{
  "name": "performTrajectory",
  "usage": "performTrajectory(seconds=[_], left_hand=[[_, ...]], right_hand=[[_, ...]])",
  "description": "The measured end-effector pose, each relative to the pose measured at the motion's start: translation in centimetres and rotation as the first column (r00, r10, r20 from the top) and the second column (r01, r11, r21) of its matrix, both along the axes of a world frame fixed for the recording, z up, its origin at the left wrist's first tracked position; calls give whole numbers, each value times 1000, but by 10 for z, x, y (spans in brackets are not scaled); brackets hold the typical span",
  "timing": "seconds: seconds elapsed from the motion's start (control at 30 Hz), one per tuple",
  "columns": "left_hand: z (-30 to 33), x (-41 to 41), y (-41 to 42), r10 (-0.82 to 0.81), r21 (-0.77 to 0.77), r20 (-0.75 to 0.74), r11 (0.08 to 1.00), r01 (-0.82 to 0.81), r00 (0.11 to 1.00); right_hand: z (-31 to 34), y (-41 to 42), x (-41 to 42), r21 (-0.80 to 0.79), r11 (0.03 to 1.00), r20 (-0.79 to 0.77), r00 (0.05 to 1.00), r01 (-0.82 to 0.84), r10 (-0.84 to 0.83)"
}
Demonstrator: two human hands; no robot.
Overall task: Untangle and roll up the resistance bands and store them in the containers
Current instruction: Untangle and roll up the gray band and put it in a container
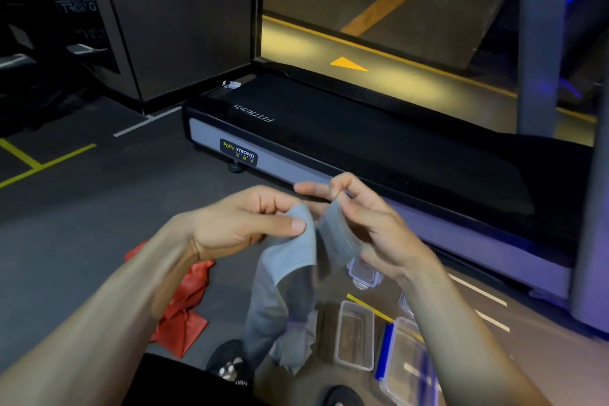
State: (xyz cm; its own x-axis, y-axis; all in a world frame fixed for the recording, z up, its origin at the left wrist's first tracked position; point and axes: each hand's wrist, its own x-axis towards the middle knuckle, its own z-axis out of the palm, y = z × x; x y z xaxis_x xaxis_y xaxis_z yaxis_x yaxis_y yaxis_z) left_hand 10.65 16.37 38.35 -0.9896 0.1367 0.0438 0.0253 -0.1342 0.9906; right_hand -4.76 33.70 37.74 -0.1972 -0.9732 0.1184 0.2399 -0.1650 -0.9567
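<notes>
Grey resistance band (290,260) held up mid-air in front of the person, top end split between both hands, rest hanging slack down toward the floor with the lower part bunched and twisted. Left hand (244,221) pinches one top edge, thumb pressed flat on the fabric; right hand (359,217) pinches the other top edge between curled fingers, index finger sticking out. Looks thin, light, floppy, probably stretchy and a bit clingy, so likely to fold on itself; best taken by the flat end edges, as now, then pulled straight before rolling. Second band, red band (184,303), lies crumpled on the floor to the near left, partly behind the left forearm, untouched. So two bands seen. Clear containers on the floor near right: open tub (356,336) near the grey band's tail, a bigger blue-clipped container (405,362) right of it, a small one (364,272) further off below the right hand; a fourth edge may show behind the right forearm, can't tell. Treadmill (379,148) far side, shoes at the near edge.
</notes>
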Motion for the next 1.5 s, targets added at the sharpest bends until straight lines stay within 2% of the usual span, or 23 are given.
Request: performTrajectory(seconds=[0.07, 0.13, 0.27, 0.33, 0.4, 0.53, 0.63, 0.73, 0.87, 1.1, 1.2, 1.3, 1.4, 1.5], left_hand=[[0, -1, 4, -14, -23, -5, 1000, 14, 1000], [-3, -2, 3, 6, -52, 10, 999, -5, 1000], [-3, -1, 3, 62, -214, -18, 975, -64, 998], [-1, -1, 3, 76, -259, -39, 962, -84, 996], [-2, 0, 0, 93, -272, 8, 958, -87, 996], [0, 1, -1, 96, -359, 16, 930, -84, 995], [1, 1, -1, 123, -370, 29, 923, -104, 992], [-4, 2, -5, 126, -403, 72, 911, -86, 989], [-6, 0, -4, 176, -456, 75, 881, -123, 982], [-2, -4, 1, 261, -468, 47, 858, -209, 964], [-3, -5, 3, 274, -429, 55, 875, -225, 960], [-1, -4, 5, 273, -294, 50, 923, -247, 961], [0, -3, 8, 279, -23, 70, 960, -278, 958], [-1, -6, 9, 244, 199, 105, 945, -261, 964]], right_hand=[[5, -4, 9, -84, 994, 164, 982, -76, 89], [8, -8, 18, -90, 991, 172, 978, -101, 116], [10, -9, 18, 40, 999, -102, 994, -20, 24], [12, -7, 16, 102, 994, -274, 962, 30, -1], [13, -5, 15, 144, 988, -437, 900, 57, 12], [9, -1, 8, 154, 985, -549, 835, 82, 16], [12, 0, 6, 109, 987, -463, 885, 118, -55], [15, 1, 2, 22, 984, -244, 955, 178, -167], [22, 4, -3, -74, 969, 26, 972, 234, -232], [21, 8, -13, -64, 952, 48, 954, 298, -295], [21, 11, -14, -53, 947, 34, 948, 318, -316], [20, 12, -15, -42, 938, 22, 939, 344, -344], [16, 11, -17, -6, 925, -45, 924, 380, -380], [10, 11, -17, 56, 933, -164, 925, 356, -343]])
